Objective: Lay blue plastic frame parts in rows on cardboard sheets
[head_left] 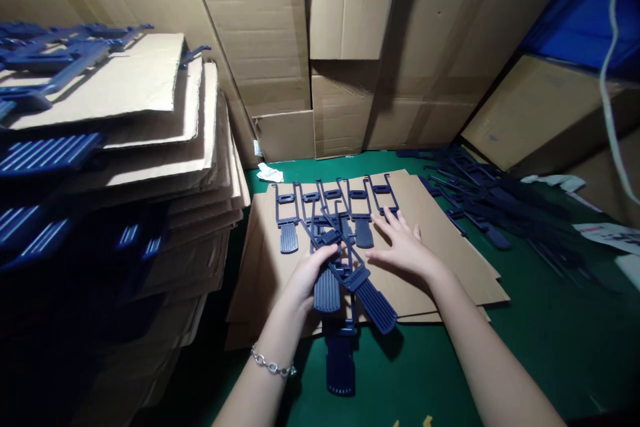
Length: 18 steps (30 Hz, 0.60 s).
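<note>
Several dark blue plastic frames with ribbed paddles lie in a row on a cardboard sheet point(440, 247); one of them, a frame point(289, 237), is at the left end. My left hand point(313, 277), a bracelet on its wrist, grips a loose bunch of the same frames point(327, 288), whose paddles point toward me and fan out over the sheet's near edge. My right hand point(403, 245) is spread, palm down, with its fingertips at the frame point(384, 195) at the right end of the row. Part of that frame is hidden by the fingers.
A tall stack of cardboard layers point(195, 147) with blue frames between them rises at the left. More dark frames point(470, 193) are heaped on the green table point(540, 347) at the right. Cardboard walls point(270, 27) stand behind; a white cable point(607, 80) hangs at the right.
</note>
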Tool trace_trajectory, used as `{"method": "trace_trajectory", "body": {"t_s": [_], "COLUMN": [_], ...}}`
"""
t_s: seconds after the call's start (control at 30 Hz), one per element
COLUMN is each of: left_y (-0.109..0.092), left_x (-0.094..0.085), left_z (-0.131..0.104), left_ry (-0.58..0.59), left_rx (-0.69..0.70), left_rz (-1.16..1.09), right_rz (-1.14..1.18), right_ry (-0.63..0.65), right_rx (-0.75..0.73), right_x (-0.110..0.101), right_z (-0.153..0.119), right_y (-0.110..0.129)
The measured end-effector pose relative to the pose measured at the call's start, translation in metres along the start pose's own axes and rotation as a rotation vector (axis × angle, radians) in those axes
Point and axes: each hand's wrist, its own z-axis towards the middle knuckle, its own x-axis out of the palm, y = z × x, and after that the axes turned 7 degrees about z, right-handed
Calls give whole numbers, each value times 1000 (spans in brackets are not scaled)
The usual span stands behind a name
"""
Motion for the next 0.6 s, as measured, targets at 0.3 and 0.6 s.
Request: {"method": "trace_trajectory", "body": {"t_s": [0.3,0.6], "left_y": [3,1], "left_x": [-4,-3], "left_z": [2,2], "left_ry": [-25,-24], "left_rx": [17,15], "left_rz": [1,-5], "right_rz": [45,6], "right_ry": [29,8], "right_rx": [-14,-13], "right_x": [5,12], "right_z": [2,5], "right_y": [-1,1]}}
